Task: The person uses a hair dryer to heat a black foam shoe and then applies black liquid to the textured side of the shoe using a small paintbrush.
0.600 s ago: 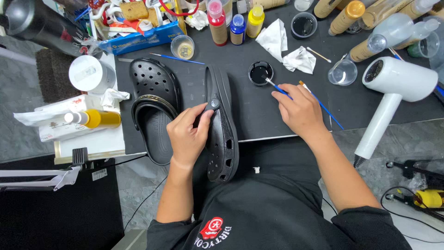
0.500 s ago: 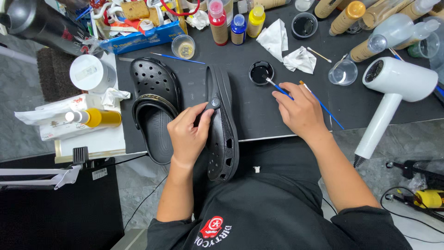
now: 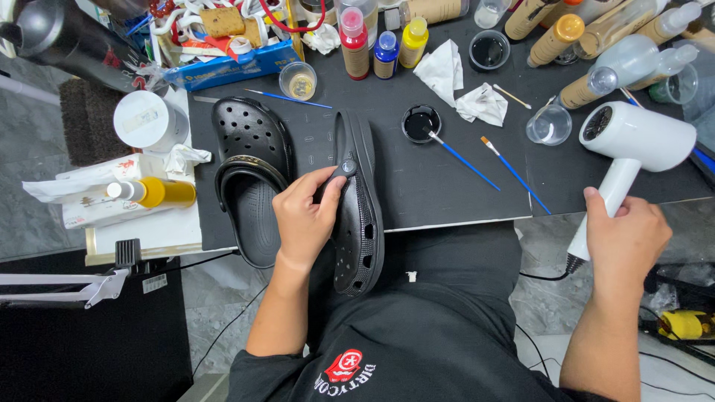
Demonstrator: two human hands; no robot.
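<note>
Black perforated clog [image 3: 359, 216] tipped on its side across black mat's front edge, gripped mid-strap. White hair dryer [image 3: 633, 149] held by handle, barrel over mat's right edge.

At upper left we see a shallow blue cardboard box [image 3: 231, 71] printed in white. Below it stands a round white plastic tub [image 3: 149, 120] with a pale rectangular label. Left of the table, a flat white carton [image 3: 104, 212] bears red markings; a small white sticker [image 3: 154, 284] sits beneath.
</note>
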